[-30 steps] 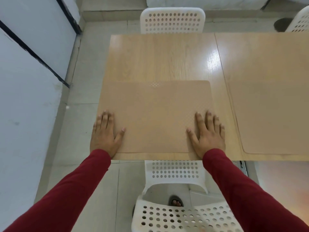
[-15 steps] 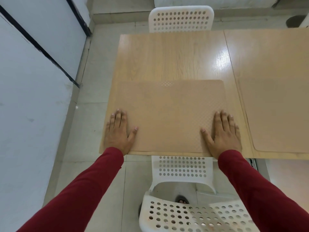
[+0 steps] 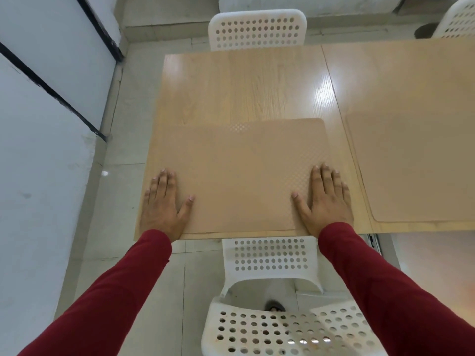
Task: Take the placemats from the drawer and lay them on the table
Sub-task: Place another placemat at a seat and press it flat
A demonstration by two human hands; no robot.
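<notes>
1. Table [image 3: 244, 83]: light wood top, seen from above. A seam runs front to back to the right of the near mat, so the top looks like two sections set side by side.
2. Near placemat [image 3: 241, 176]: tan, fine check texture, rounded far-right corner. It lies flat on the left table section. Its front edge runs parallel to the table's front edge and just inside it.
3. Left hand [image 3: 163, 204]: palm down, fingers extended and close together, thumb spread toward the mat's middle. It rests flat on the near-left corner of the mat, at the table's left edge. Whether the outer fingers overhang that edge cannot be told.
4. Right hand [image 3: 325, 199]: palm down, fingers extended and slightly fanned, thumb angled inward. It rests flat on the near-right corner of the same mat; the outer fingers reach the mat's right edge.
5. The mat spans the gap between the two hands; neither hand grips or pinches it.
6. Second placemat [image 3: 416, 165]: same tan, flat on the right table section, well apart from both hands and cut off by the frame on the right.
7. Red sleeves [image 3: 380, 283] cover both forearms.
8. White perforated chair [image 3: 270, 260] stands tucked at the near edge between the arms; another [image 3: 257, 29] stands at the far side.
</notes>
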